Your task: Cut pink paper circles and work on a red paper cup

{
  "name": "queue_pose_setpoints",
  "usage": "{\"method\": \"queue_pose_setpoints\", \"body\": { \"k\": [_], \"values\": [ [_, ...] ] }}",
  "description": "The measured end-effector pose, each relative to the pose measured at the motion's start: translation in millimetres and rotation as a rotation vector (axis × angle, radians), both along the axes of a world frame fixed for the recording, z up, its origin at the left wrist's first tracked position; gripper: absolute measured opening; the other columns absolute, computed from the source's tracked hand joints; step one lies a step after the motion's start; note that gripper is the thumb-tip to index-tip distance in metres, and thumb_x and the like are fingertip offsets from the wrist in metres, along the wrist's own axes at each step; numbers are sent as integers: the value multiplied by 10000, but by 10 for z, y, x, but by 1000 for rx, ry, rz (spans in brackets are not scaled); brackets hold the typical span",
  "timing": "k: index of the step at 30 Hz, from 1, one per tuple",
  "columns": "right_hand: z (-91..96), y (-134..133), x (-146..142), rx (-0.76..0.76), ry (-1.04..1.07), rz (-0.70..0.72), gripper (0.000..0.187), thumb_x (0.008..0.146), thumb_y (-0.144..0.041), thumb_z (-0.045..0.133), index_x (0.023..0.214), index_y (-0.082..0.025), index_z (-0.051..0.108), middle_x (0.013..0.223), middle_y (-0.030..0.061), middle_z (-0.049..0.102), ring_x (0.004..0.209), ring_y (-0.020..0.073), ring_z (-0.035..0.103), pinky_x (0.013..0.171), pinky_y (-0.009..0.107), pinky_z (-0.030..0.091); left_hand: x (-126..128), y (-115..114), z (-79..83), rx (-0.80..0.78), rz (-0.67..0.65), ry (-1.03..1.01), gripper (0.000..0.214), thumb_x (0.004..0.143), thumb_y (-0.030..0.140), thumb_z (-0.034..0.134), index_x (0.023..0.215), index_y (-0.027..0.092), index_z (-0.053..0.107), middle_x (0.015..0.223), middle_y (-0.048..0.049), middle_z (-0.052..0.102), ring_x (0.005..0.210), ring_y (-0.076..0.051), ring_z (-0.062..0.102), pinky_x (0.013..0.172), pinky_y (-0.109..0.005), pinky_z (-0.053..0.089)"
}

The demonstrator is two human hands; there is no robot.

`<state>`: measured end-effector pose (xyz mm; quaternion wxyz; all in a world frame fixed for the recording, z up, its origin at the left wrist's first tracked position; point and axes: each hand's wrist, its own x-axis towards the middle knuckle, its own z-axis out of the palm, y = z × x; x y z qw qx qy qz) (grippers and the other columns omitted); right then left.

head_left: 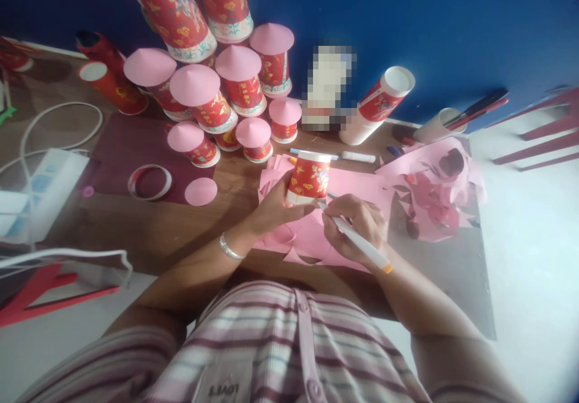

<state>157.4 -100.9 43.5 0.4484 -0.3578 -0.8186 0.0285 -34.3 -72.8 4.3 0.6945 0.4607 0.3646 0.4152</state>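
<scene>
My left hand (277, 207) is closed around a red paper cup (310, 177) with gold and blue patterns and a white band along its lower edge. In my right hand (357, 225) is a white marker pen (362, 241) with an orange end, gripped like a writing tool. Its tip meets or nearly meets the white band of the cup; contact is too small to tell. Under both hands lie pink paper sheets (362, 189) with cut edges. Another marker (314, 153) and a white capped pen (357, 157) rest just behind the cup.
Several red cups with pink cone tops (194, 86) stand at the back left. A stack of cups (380, 104) and a pen holder (438, 126) are at the back right, near pink paper scraps (434, 204). A tape roll (149, 183) and white power strip (45, 192) lie left.
</scene>
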Motion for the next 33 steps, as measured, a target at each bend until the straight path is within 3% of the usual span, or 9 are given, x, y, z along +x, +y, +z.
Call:
{"method": "queue_pose_setpoints", "body": {
  "k": [18,28,33],
  "values": [
    [19,3,0,-14,-12,20,191,910,-102,629,1030,-246,589,769,-11,720,619,143,716,564,238,580,-12,-2,-36,15,0,22,744,736,425,935,1346,208,570,1346,-142,727,1245,-323,713,1061,-471,579],
    [38,7,-2,-24,-20,33,180,917,-101,646,1018,-239,590,776,-10,735,633,140,729,572,235,582,2,12,-103,90,-13,-20,682,748,422,929,1293,204,581,1240,-130,784,1125,-300,772,956,-419,628],
    [22,11,6,-26,-16,27,165,933,-118,648,1025,-239,586,813,0,746,643,138,726,578,240,579,10,15,-35,110,4,17,651,739,436,931,1233,190,587,1171,-125,800,1076,-293,784,920,-401,636]
  ]
}}
